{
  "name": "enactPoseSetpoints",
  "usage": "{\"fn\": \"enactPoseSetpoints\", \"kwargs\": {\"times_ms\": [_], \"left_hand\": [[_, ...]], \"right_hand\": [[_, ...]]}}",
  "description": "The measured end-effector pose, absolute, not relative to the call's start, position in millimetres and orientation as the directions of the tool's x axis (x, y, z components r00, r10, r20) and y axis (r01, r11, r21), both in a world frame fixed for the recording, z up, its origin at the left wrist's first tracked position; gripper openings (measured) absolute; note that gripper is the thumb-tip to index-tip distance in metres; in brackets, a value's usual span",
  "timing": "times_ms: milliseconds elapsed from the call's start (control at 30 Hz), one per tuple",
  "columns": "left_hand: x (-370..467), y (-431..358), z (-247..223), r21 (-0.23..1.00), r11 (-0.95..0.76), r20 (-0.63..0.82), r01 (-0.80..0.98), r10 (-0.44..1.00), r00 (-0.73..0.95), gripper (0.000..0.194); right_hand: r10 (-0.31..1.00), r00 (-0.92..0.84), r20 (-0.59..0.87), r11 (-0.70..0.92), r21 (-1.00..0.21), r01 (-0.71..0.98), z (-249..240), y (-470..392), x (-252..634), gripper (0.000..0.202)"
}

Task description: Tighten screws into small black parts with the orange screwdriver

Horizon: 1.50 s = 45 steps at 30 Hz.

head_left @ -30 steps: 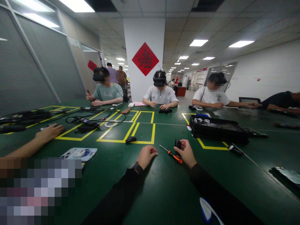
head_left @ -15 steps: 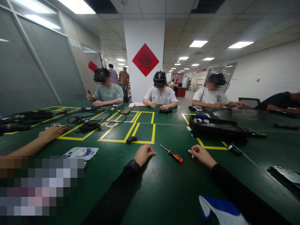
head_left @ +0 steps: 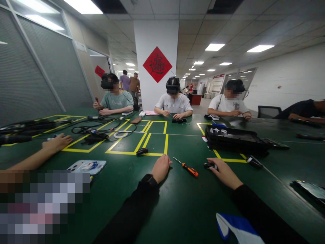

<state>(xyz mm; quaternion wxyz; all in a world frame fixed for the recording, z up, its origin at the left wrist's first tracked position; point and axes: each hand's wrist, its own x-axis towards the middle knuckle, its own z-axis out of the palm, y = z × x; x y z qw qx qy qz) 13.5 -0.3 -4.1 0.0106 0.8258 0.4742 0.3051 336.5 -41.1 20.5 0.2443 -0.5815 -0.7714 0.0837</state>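
Observation:
My left hand [head_left: 161,168] rests on the green table with its fingers curled together, and I see nothing in it. To its right lies a screwdriver [head_left: 190,169] with an orange and black handle, its blade toward the upper left. My right hand [head_left: 225,172] has its thumb and forefinger around a small black part [head_left: 209,165] low over or on the table; I cannot tell its kind. A similar black piece [head_left: 142,151] lies beyond my left hand, at a yellow tape line.
A long black tray-like housing [head_left: 236,141] lies beyond my right hand. Black cables [head_left: 93,130] spread at the left. A phone [head_left: 87,166] and a neighbour's hand [head_left: 57,143] are on the left. A blue and white item [head_left: 237,227] lies near my right forearm. Several people sit opposite.
My left hand has shifted slightly right and turned its back upward. My right hand has moved a little right and its fingers have straightened, showing more of the black part.

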Motion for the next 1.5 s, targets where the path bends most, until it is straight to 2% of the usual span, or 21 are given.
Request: {"fn": "enactPoseSetpoints", "kwargs": {"times_ms": [133, 233, 333, 433, 567, 667, 800, 900, 967, 1200, 1400, 1500], "left_hand": [[46.6, -6.4, 2.0, 0.351, -0.646, 0.563, 0.678, 0.724, 0.398, 0.012], [73.8, -9.3, 4.6, 0.421, -0.715, 0.592, 0.558, 0.683, 0.428, 0.010], [92.5, -9.8, 3.4, 0.485, -0.735, 0.546, 0.474, 0.678, 0.493, 0.008], [95.3, -9.9, 1.1, 0.529, -0.703, 0.460, 0.476, 0.709, 0.535, 0.011], [79.6, -15.4, 1.0, 0.554, -0.674, 0.431, 0.488, 0.734, 0.525, 0.014], [65.1, -24.3, 2.5, 0.599, -0.648, 0.414, 0.470, 0.753, 0.511, 0.016], [54.2, -33.4, 4.2, 0.702, -0.589, 0.377, 0.400, 0.784, 0.494, 0.020], [53.4, -34.3, 5.2, 0.750, -0.544, 0.360, 0.376, 0.813, 0.458, 0.018], [54.4, -33.4, 6.0, 0.752, -0.536, 0.352, 0.385, 0.819, 0.452, 0.015], [55.2, -32.3, 9.6, 0.739, -0.560, 0.402, 0.374, 0.812, 0.423, 0.007], [55.0, -30.8, 10.8, 0.830, -0.508, 0.412, 0.231, 0.836, 0.362, 0.016], [54.9, -31.2, 13.8, 0.852, -0.486, 0.418, 0.196, 0.856, 0.303, 0.014]], "right_hand": [[0.921, -0.288, 0.262, 0.372, -0.371, 0.851, 28.0, -40.1, 339.7, 0.027], [0.945, -0.137, 0.299, 0.239, -0.339, 0.910, 34.2, -42.2, 329.5, 0.038], [0.964, -0.019, 0.264, 0.090, -0.257, 0.962, 33.7, -41.1, 313.4, 0.047], [0.975, -0.021, 0.223, 0.071, -0.218, 0.973, 27.1, -36.6, 308.9, 0.042], [0.961, -0.001, 0.276, 0.065, -0.224, 0.972, 13.9, -35.1, 340.6, 0.042], [0.944, 0.076, 0.320, -0.008, -0.208, 0.978, 5.4, -39.6, 387.7, 0.043], [0.922, 0.005, 0.388, 0.014, -0.048, 0.999, 0.7, -49.5, 449.9, 0.039], [0.890, 0.003, 0.456, -0.038, 0.068, 0.997, -1.3, -55.0, 478.7, 0.038], [0.868, 0.031, 0.496, -0.092, 0.099, 0.991, -3.4, -56.2, 489.3, 0.038], [0.783, 0.076, 0.618, -0.159, 0.080, 0.984, -10.5, -49.0, 507.0, 0.040], [0.769, 0.051, 0.638, -0.127, 0.075, 0.989, -6.6, -44.3, 508.2, 0.039], [0.727, 0.081, 0.682, -0.151, 0.044, 0.988, 1.0, -50.2, 495.9, 0.041]]}}
